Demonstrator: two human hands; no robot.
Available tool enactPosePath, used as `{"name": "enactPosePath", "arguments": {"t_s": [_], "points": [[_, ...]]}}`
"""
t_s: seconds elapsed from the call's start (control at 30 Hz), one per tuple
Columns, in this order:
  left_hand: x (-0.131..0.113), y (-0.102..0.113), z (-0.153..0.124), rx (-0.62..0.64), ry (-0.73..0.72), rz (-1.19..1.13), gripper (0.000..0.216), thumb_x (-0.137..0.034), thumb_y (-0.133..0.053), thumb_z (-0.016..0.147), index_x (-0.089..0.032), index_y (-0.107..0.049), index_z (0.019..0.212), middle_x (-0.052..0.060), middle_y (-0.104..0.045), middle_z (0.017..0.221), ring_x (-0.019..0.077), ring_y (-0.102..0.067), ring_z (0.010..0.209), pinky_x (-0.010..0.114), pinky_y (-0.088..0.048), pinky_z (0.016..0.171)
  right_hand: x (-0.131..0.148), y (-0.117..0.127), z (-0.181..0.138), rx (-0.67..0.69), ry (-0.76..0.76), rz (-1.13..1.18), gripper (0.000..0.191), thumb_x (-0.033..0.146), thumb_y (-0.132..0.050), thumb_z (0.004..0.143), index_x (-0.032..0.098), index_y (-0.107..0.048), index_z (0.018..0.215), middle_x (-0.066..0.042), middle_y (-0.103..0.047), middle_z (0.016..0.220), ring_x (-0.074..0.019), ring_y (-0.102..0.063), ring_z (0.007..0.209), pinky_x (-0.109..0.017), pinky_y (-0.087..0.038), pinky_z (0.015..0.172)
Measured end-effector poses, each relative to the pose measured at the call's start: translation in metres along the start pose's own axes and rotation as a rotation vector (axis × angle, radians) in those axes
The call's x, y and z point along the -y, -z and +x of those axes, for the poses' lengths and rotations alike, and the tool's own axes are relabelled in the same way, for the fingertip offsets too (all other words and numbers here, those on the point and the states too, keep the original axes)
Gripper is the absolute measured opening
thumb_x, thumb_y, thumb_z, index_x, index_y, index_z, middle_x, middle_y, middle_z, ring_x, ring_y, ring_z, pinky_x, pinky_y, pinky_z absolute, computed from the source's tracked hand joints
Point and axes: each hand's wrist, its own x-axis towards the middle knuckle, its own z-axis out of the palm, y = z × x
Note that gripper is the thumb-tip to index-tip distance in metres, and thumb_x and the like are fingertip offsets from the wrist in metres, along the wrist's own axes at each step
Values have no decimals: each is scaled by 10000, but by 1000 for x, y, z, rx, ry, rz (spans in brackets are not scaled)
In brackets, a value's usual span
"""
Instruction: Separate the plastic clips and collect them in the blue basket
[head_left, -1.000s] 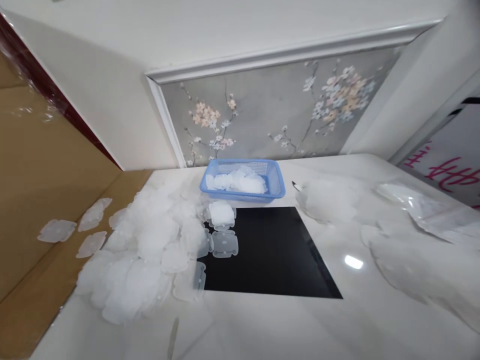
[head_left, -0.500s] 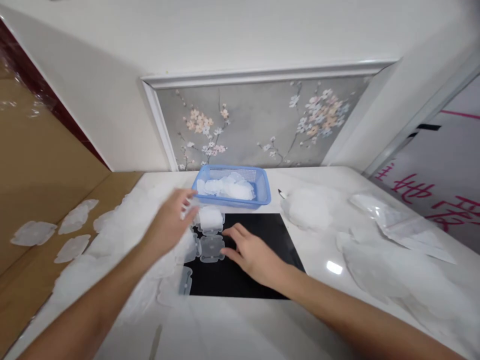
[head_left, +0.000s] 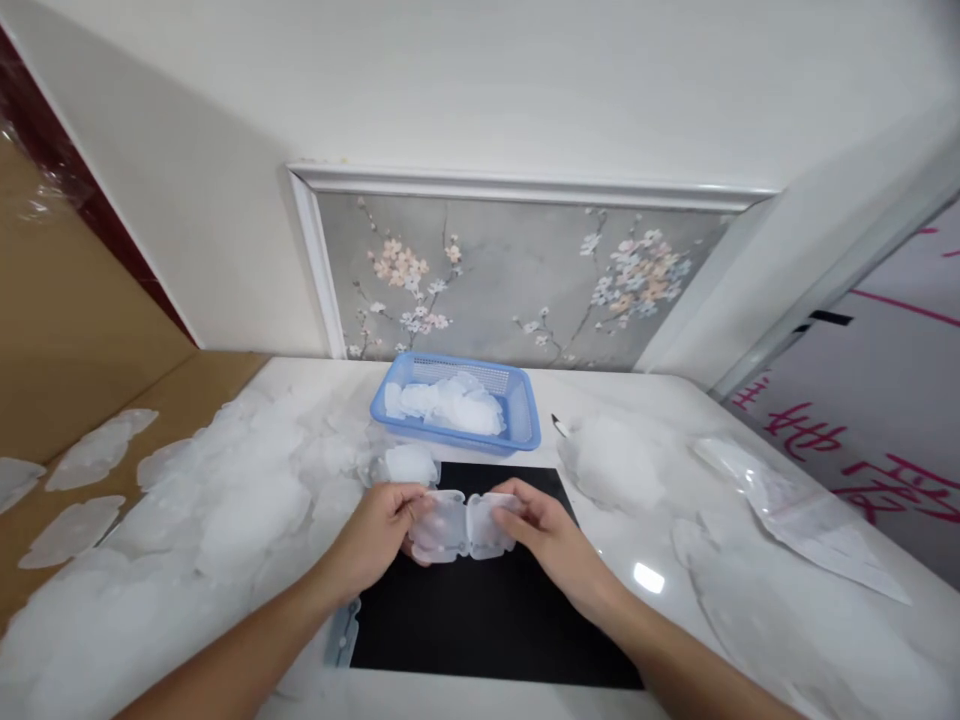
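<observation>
Above the black mat (head_left: 487, 625), my left hand (head_left: 384, 530) pinches the left side of a clear, frosted plastic piece (head_left: 448, 530) with rounded, notched edges. A matching plastic panel (head_left: 486, 528) at its right is pinched by my right hand (head_left: 547, 530), thumb in front. The panels meet edge to edge; whether they are hinged or separate I cannot tell. Just behind my left hand sits a small stack of similar plastic pieces (head_left: 409, 464). Another frosted piece (head_left: 345, 635) lies over the mat's lower left edge.
At the back, a blue basket (head_left: 450, 432) holds several frosted pieces. A big heap of them (head_left: 225, 500) spreads across the left, some on cardboard (head_left: 82, 330). More piles (head_left: 615, 465) lie right, with a pen (head_left: 558, 425) and a clear plastic bag (head_left: 795, 520).
My hands have come together over the mat and now hold the frosted panels up between them. Half a second ago my left hand was raised near the basket and my right touched a piece on the mat.
</observation>
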Motion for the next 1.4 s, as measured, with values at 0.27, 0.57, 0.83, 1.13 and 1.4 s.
{"name": "enactPosePath", "arguments": {"t_s": [0.27, 0.57, 0.83, 1.13, 1.4], "points": [[10, -5, -1, 117, 107, -228, 576, -188, -788, 662, -207, -651, 1221, 28, -725, 954, 208, -645, 934, 334, -468, 873, -6, 10, -6, -60, -49, 17, 488, 570, -628, 821, 268, -548, 1196, -4, -656, 779, -204, -596, 698, -347, -494, 707], [19, -7, 1, 123, 86, -191, 376, -447, -736, 781, -180, -557, 976, 31, -719, 826, 180, -641, 794, 315, -455, 777, -8, 9, -7, -3, 32, -139, 397, 569, -582, 868, 235, -678, 1060, -48, -690, 959, -209, -605, 832, -319, -482, 750], [15, -17, 0, 94, -16, -132, 409, -549, -694, 783, -170, -547, 737, -37, -556, 634, 116, -472, 609, 251, -355, 609, -12, -3, -5, 50, 54, -142, 324, 492, -650, 851, 187, -613, 748, -10, -617, 789, -143, -497, 693, -265, -395, 640], [14, -25, -3, 61, -1, -170, 471, -642, -541, 847, -192, -483, 723, -45, -453, 685, 131, -459, 654, 278, -427, 651, -13, -2, -6, 49, 37, -13, 382, 524, -655, 842, 175, -581, 706, -13, -608, 796, -137, -488, 699, -259, -388, 640], [12, -23, -4, 36, -48, 4, 386, -551, -550, 879, -194, -511, 738, -41, -511, 651, 134, -471, 629, 263, -371, 613, -12, -5, -10, 58, 37, -23, 373, 524, -646, 850, 182, -578, 721, -7, -584, 779, -142, -479, 700, -264, -378, 644]]}}
